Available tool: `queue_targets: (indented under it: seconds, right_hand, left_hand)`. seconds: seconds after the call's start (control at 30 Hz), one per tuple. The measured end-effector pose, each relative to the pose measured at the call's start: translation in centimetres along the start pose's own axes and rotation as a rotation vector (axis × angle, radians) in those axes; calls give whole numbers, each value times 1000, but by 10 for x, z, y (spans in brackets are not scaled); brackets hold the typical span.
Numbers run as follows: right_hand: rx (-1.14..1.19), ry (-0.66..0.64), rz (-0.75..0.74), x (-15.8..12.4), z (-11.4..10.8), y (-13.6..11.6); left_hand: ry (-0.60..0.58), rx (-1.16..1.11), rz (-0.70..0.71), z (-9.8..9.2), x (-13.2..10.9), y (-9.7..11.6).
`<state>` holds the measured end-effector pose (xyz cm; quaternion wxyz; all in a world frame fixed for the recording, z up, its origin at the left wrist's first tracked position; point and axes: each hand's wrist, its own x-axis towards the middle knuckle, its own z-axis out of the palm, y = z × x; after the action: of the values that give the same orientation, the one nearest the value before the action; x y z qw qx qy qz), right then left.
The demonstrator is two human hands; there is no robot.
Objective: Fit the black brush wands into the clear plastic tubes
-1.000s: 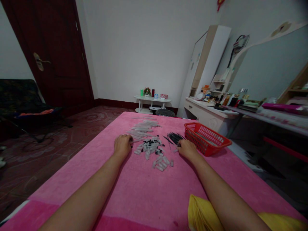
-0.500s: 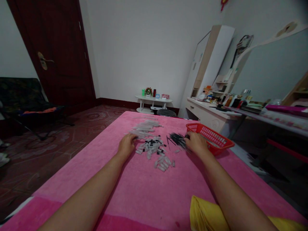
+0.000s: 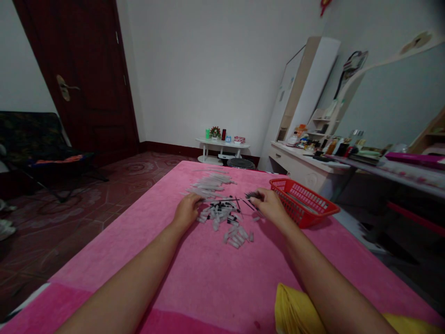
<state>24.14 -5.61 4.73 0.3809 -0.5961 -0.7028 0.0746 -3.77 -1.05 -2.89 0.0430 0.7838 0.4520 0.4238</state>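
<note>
My left hand (image 3: 187, 211) rests at the left edge of the pile of small clear and black pieces (image 3: 222, 211), its fingers curled together; what they hold, if anything, is too small to name. Behind it lie many thin whitish tubes (image 3: 212, 182). On the right, my right hand (image 3: 270, 204) is closed on thin black sticks (image 3: 251, 195), partly hidden under its fingers. A few dark sticks lie between the hands, over the pile. Nearer to me is a group of short clear pieces (image 3: 237, 235).
A red plastic basket (image 3: 321, 212) stands right of my right hand on the pink cloth (image 3: 208, 278). Yellow fabric (image 3: 299, 308) lies under my right forearm. Farther right is a dresser (image 3: 302, 162) crowded with bottles. A low white table (image 3: 222, 143) is behind.
My right hand has moved left, away from the basket, and the black sticks have shifted left with it, some now reaching the pile. My left hand has moved slightly to the right.
</note>
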Motion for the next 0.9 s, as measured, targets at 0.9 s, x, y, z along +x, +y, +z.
queue_targets:
  seconds: [0.9]
  right_hand:
    - [-52, -18, 1, 0, -3, -3]
  left_hand:
    - [-41, 18, -9, -1, 0, 6]
